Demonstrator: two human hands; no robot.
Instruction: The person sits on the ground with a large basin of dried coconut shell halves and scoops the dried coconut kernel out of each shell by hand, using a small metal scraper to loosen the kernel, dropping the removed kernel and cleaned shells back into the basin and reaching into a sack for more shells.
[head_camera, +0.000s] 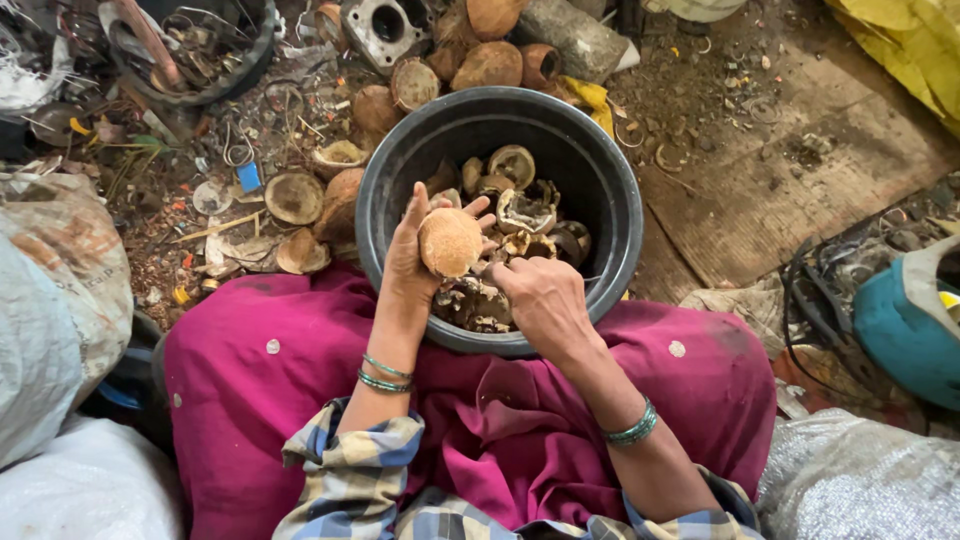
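My left hand (410, 262) grips a round brown coconut shell half (449, 241), dome side up, over the near side of a black bucket (610, 215). My right hand (545, 298) is curled beside it, fingers pressed against the shell's lower right edge; whether it holds anything is hidden. The bucket stands between my knees and holds several broken shell pieces (522, 208). Green bangles circle both wrists.
Magenta cloth (270, 350) covers my lap. More coconut shell halves (295, 197) lie on the littered ground beyond the bucket. A second black tub of scrap (195, 50) sits far left, grey sacks (50, 310) at left, a teal container (905, 325) at right.
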